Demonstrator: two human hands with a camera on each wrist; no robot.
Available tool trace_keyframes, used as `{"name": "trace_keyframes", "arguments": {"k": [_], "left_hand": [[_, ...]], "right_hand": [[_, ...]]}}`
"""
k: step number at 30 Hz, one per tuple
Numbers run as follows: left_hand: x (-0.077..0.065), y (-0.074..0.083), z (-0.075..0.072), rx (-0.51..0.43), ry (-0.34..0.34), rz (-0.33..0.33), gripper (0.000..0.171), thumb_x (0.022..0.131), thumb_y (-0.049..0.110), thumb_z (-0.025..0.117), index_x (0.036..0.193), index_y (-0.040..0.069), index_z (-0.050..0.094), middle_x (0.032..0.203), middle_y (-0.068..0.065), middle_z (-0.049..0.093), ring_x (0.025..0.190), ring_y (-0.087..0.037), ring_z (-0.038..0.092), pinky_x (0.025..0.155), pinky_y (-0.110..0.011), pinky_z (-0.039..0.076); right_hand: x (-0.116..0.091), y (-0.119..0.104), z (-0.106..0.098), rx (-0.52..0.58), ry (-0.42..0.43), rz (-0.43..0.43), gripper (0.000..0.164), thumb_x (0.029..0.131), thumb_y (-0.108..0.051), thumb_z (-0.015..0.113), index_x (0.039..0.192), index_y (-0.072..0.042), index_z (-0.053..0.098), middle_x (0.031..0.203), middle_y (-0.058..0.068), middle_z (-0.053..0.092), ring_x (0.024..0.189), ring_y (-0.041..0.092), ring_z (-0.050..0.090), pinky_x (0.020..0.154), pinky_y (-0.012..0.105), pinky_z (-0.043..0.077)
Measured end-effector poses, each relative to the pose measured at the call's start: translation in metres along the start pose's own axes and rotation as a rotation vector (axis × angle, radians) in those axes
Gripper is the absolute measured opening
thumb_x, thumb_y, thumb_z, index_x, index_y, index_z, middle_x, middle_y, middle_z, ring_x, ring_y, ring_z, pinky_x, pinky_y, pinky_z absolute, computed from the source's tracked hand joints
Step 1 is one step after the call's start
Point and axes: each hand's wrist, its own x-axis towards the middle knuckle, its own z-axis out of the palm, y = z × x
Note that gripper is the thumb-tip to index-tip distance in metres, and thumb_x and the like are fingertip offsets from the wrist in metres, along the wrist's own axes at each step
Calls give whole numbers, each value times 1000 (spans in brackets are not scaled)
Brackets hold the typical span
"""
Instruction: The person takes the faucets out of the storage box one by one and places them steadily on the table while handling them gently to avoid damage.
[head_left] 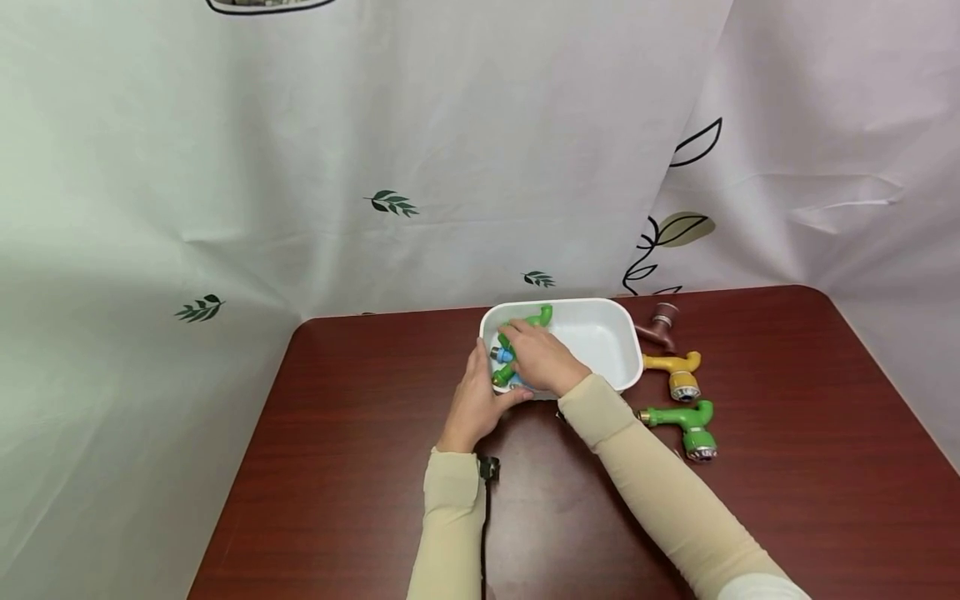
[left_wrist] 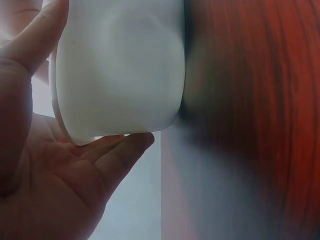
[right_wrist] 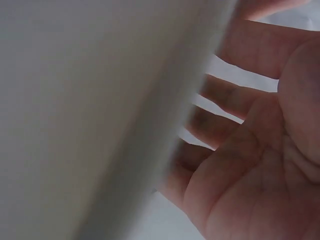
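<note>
A white plastic basin (head_left: 600, 333) stands near the table's back edge. My left hand (head_left: 477, 400) holds its near left corner, fingers along the left side and thumb on the front wall; the left wrist view shows this hand (left_wrist: 65, 165) against the basin's outer wall (left_wrist: 120, 70). My right hand (head_left: 543, 358) reaches over the front rim, its fingers bent down onto a green tap (head_left: 504, 375) at the left end. A blue tap (head_left: 501, 354) and another green tap (head_left: 543, 315) lie around it. In the right wrist view the rim hides the fingertips of this hand (right_wrist: 245, 135).
Right of the basin lie a brown tap (head_left: 660, 327), a yellow tap (head_left: 678, 367) and a green tap (head_left: 690, 425), roughly in a column. They rest on a dark red wooden table (head_left: 360, 467). A white patterned curtain (head_left: 450, 167) hangs close behind.
</note>
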Motion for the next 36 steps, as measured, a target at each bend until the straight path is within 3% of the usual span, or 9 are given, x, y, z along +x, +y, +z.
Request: {"name": "trace_keyframes", "arguments": {"k": [10, 16, 24, 32, 36], "left_hand": [[0, 2, 0, 2, -10, -15, 118, 83, 47, 80, 157, -8, 7, 164, -23, 16, 141, -37, 37, 109, -50, 39], [0, 1, 0, 13, -8, -24, 118, 83, 46, 80, 158, -7, 6, 164, -23, 16, 142, -37, 37, 109, -49, 38], [0, 0, 0, 4, -6, -11, 118, 83, 46, 80, 158, -7, 6, 163, -25, 16, 141, -37, 38, 109, -50, 39], [1, 1, 0, 0, 1, -11, 118, 82, 45, 81, 157, -8, 7, 163, -23, 17, 133, -36, 46, 106, -49, 41], [1, 0, 0, 6, 6, -6, 119, 82, 44, 82, 158, -8, 6, 163, -23, 18, 131, -36, 48, 105, -49, 42]], "right_hand": [[6, 5, 2, -18, -27, 9, 62, 93, -8, 72, 148, 4, 45, 151, 23, 43, 133, 41, 48, 108, 51, 40], [10, 5, 4, -30, -19, 12, 55, 97, -9, 65, 147, 3, 46, 150, 23, 45, 128, 42, 52, 103, 53, 44], [11, 6, 7, -32, -23, -6, 53, 101, -14, 62, 149, -1, 45, 148, 21, 47, 129, 42, 50, 105, 53, 42], [7, 0, 0, 31, -9, 3, 54, 100, -12, 63, 151, -12, 47, 143, 16, 44, 117, 35, 54, 89, 44, 50], [5, -4, -2, 0, 16, -10, 51, 99, -10, 64, 148, -8, 50, 136, 19, 44, 108, 35, 56, 86, 44, 51]]}}
